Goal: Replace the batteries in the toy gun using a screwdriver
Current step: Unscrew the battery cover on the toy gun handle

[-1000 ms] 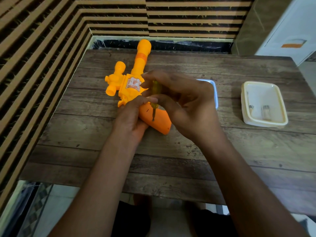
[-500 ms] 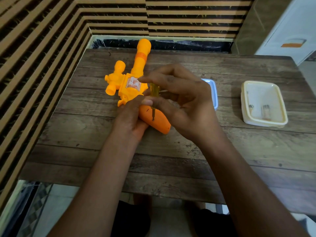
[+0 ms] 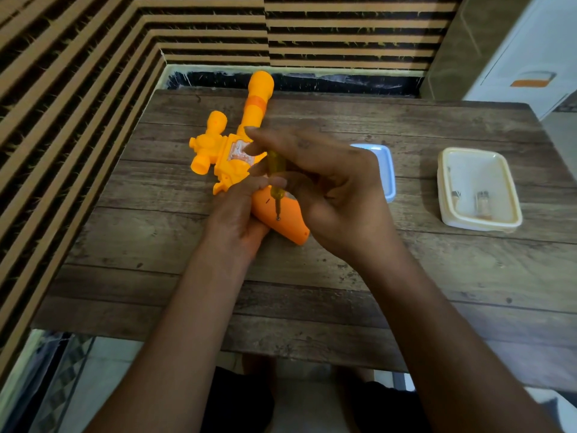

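Between right hand (image 3: 337, 195) fingers: screwdriver (image 3: 276, 170), tip on toy gun (image 3: 237, 157) grip.

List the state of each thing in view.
toy gun: lying on the table
screwdriver: tip on a screw in the grip
left hand: holds the grip
right hand: pinches the screwdriver
cream tray: open, two batteries inside
blue tray: partly hidden, contents unseen
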`<state>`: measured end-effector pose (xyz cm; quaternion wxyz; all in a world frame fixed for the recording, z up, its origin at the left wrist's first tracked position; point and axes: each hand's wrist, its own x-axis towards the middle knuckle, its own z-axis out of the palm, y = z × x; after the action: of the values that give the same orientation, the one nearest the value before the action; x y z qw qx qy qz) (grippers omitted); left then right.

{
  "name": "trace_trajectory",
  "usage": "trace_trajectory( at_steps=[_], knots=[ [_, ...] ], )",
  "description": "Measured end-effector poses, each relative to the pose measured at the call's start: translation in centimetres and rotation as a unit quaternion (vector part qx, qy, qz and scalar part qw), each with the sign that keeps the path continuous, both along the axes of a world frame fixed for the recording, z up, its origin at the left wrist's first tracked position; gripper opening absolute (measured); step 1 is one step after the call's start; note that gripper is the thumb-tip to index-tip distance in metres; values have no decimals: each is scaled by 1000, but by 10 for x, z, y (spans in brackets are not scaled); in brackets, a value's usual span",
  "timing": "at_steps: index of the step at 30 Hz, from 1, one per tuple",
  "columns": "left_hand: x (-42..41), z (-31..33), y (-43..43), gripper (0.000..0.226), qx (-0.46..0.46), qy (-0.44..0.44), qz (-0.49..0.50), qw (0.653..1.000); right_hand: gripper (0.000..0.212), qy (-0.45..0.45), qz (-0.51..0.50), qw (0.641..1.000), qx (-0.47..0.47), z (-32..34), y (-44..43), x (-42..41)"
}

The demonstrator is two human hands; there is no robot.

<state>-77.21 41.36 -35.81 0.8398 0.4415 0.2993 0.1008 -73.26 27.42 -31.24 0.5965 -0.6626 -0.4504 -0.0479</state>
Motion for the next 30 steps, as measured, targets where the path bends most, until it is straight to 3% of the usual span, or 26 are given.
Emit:
trace_trajectory(
  at_steps=[5,8,13,16,30],
  knots=[
    [-4,7,-6,39,-16,-32,0,999,40,12,-4,1000,5,1,-4,1],
    [-12,12,-10,29,-19,-75,-9,997,35,7,-2,1000,8,1,-4,2],
    [-3,0,-1,45,-18,-13,26,999,39,-15,-5,1000,-1,1,-2,2],
    [0,-4,0,43,-18,9,28,999,44,-16,-5,1000,-2,1,-2,3],
    [3,-13,7,39,-28,-17,4,999,47,53,-1,998,21,-1,-2,1]
  ],
)
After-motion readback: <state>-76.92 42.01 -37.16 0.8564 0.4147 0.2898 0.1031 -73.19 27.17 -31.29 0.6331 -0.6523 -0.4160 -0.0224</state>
